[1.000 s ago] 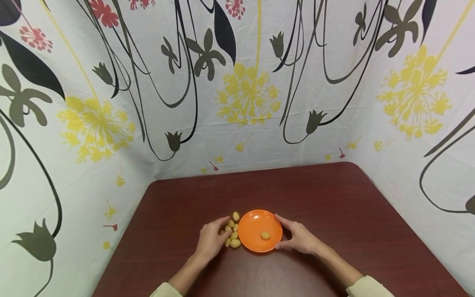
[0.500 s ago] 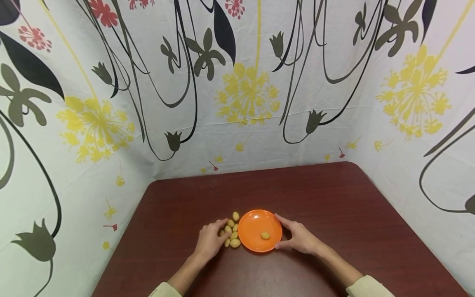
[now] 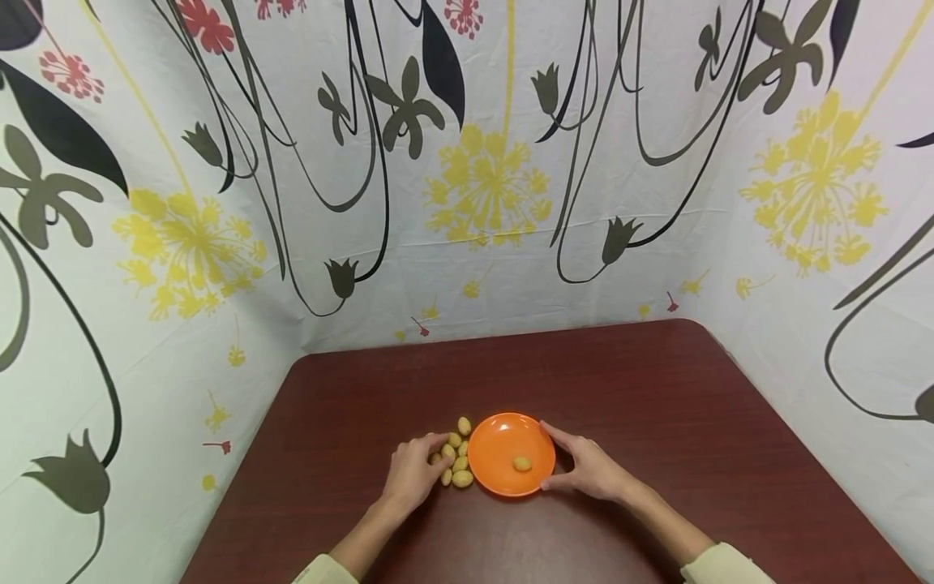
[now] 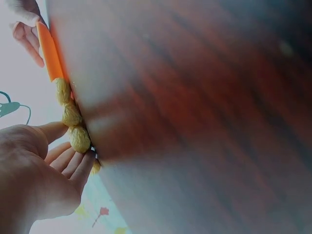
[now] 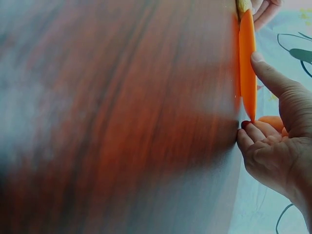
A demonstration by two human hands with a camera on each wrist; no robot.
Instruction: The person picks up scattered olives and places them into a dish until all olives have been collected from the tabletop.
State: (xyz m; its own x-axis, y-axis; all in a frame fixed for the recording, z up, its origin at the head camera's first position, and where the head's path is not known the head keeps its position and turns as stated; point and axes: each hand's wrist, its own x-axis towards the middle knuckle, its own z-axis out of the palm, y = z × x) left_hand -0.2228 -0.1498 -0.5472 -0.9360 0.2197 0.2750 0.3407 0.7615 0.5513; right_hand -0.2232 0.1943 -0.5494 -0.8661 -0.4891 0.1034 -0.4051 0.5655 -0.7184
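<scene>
A round orange plate (image 3: 503, 446) lies on the table with one small yellowish oval piece (image 3: 521, 464) on it. My right hand (image 3: 591, 469) holds the plate's right rim, its thumb at the near side and its fingers at the far side. Against the plate's left side sits a cluster of similar pieces (image 3: 463, 478), which look wrinkled in the left wrist view. My left hand (image 3: 413, 473) rests at the cluster's left edge, thumb and fingers spread round its outer pieces. No piece is lifted. Some pieces are partly hidden behind the left fingers.
The dark red wooden table (image 3: 584, 373) has rounded far corners. White cloth (image 3: 409, 243) printed with flowers and leaves surrounds it at the back and on both sides. Only these pieces and the plate are on the visible tabletop.
The left index finger has drawn back very slightly toward the hand. The plate, the pieces and the right hand have not visibly moved.
</scene>
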